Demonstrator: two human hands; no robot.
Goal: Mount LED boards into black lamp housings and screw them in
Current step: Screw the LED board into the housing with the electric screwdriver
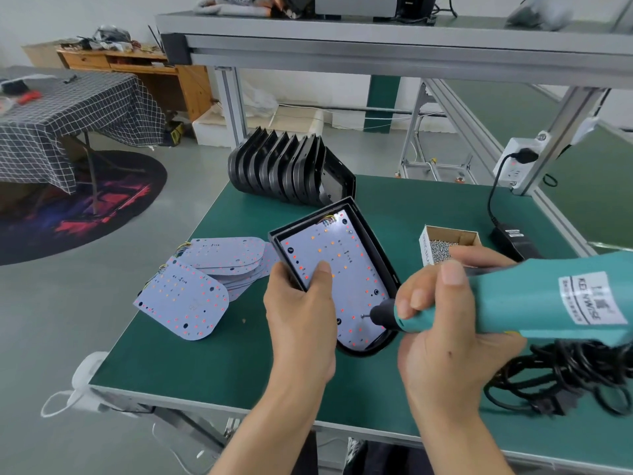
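**Screwdriver tip on LED board in tilted housing**

Housing (371,231) sits tilted over the green bench (212,358), gripped at its near-left edge by the left hand (301,310); the fingers wrap under the black shell and the thumb presses on the board (337,269) seated inside. The right hand (445,323) clenches round the teal screwdriver (534,299), whose black nose points left, its bit touching a screw (363,316) near the board's rounded near end.

Left of the housing, loose boards (205,279) lie fanned in an overlapping pile on the bench. Behind it, a row of empty housings (284,166) stands on edge at the far edge. Just right, an open box of screws (445,246) sits close to the right hand. A coiled black cord (565,375) lies under the screwdriver at the right.
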